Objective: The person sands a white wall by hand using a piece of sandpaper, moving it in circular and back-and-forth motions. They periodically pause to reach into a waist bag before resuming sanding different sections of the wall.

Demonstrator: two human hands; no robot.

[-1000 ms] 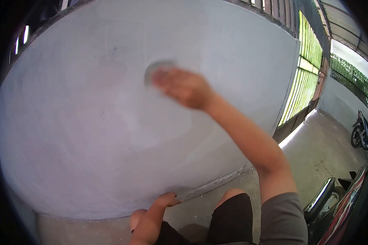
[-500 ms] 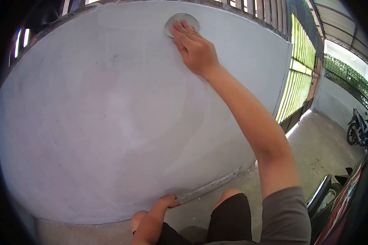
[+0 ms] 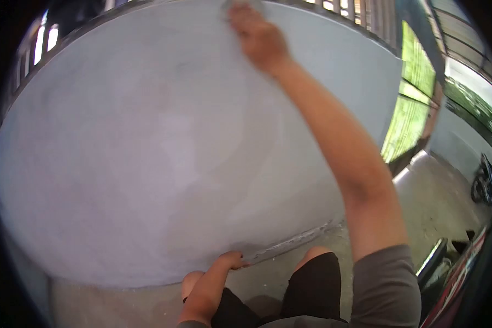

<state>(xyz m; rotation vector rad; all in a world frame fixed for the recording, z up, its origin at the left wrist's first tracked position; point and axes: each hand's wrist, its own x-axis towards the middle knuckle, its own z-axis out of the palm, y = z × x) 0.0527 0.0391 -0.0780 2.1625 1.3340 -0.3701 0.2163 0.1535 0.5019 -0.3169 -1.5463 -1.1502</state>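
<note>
My right hand (image 3: 263, 46) is raised to the top of a pale grey wall (image 3: 164, 136), arm stretched out. Under its fingers a round grey disc (image 3: 257, 6) is pressed to the wall; both are blurred, and the disc is cut off by the upper edge of the view. Low down, my left hand (image 3: 234, 259) hangs in front of my knee, close to the foot of the wall. Its fingers are loosely bent, and nothing shows in them.
A rough ledge (image 3: 295, 240) runs along the wall's base above the concrete floor (image 3: 421, 202). Upright bars (image 3: 361, 19) top the wall. To the right are a slatted gate (image 3: 413, 104), a parked motorbike (image 3: 484, 183) and another motorbike (image 3: 459, 273) close beside me.
My right hand and the disc have moved up in the view, to its top edge. The view itself has shifted a little. My left hand stays low by my knee.
</note>
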